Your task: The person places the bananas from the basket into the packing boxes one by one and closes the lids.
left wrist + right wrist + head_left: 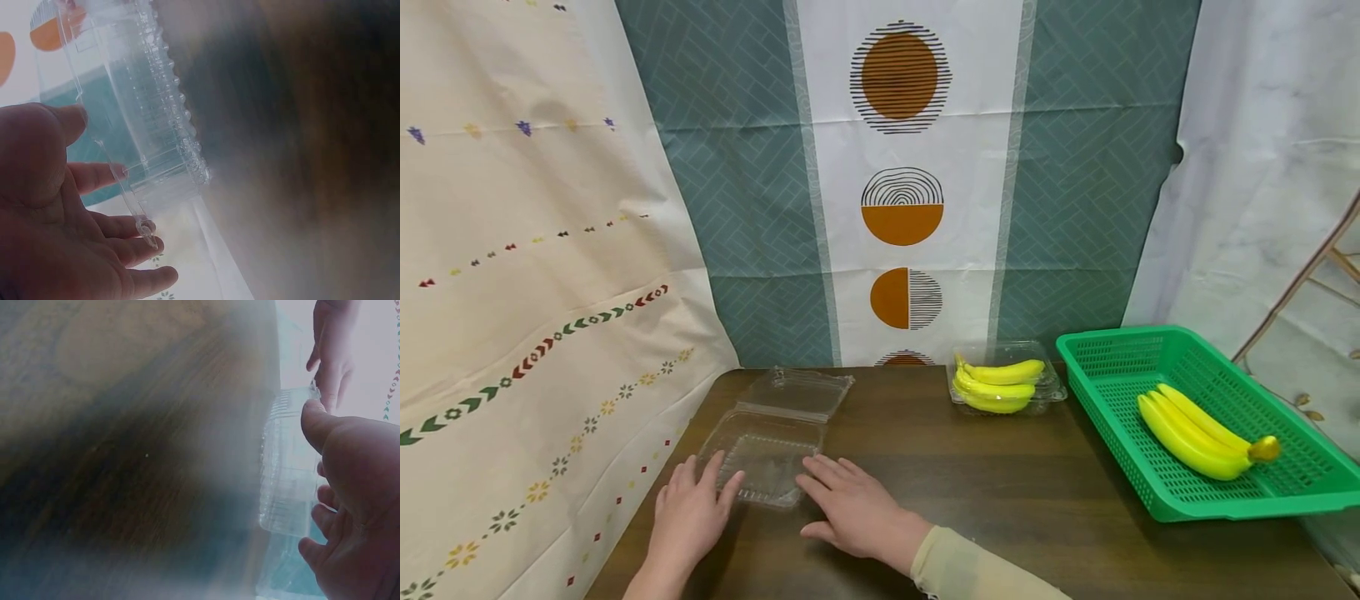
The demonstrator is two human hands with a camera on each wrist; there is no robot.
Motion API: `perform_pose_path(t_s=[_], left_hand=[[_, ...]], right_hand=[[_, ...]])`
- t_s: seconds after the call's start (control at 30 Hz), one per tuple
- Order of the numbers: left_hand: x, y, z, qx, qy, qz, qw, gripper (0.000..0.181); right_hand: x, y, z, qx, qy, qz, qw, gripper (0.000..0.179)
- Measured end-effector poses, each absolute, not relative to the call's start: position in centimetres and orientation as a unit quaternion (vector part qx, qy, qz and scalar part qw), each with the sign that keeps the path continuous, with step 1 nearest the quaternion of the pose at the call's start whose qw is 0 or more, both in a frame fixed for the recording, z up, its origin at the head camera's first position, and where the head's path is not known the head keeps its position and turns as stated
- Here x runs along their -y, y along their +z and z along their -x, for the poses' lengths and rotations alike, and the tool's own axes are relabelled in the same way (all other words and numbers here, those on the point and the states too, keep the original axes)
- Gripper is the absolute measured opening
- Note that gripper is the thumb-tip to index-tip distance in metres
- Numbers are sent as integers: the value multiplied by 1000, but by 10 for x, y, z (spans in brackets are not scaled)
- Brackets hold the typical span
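Note:
A clear plastic clamshell container (pixel 767 462) lies on the table with its lid (pixel 797 392) folded back toward the curtain. My left hand (pixel 691 508) is at its near left corner, fingers spread and right at the rim. At the near right corner, my right hand (pixel 853 510) reaches in from the side with its fingers extended. In the left wrist view the fingers (pixel 134 226) overlap the container's edge. The right wrist view shows the thumb (pixel 319 422) beside the container wall (pixel 287 469). Nothing lies inside the container.
A second clamshell (pixel 1051 392) holding yellow bananas (pixel 996 387) stands at the back of the table (pixel 925 467). To the right, a green basket (pixel 1108 417) contains another bunch of bananas (pixel 1202 433). Patterned cloth (pixel 550 333) hangs along the left side and back.

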State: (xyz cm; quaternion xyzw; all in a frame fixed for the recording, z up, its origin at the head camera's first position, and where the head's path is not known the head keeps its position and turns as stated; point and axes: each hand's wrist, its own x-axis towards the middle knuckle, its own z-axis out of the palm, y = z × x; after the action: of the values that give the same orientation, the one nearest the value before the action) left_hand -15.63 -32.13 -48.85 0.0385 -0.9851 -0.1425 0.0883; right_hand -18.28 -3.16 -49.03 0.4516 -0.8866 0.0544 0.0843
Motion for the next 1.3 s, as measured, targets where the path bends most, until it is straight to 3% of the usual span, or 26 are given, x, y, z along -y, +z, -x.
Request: perform_pose_path(t_s=[0.8, 1.3], left_hand=[[301, -490, 155, 985, -158, -33, 63, 69], [286, -492, 151, 984, -149, -15, 96, 66]], right_hand=[[7, -494, 184, 889, 71, -444, 82, 69], [-8, -487, 181, 895, 82, -434, 69, 67]])
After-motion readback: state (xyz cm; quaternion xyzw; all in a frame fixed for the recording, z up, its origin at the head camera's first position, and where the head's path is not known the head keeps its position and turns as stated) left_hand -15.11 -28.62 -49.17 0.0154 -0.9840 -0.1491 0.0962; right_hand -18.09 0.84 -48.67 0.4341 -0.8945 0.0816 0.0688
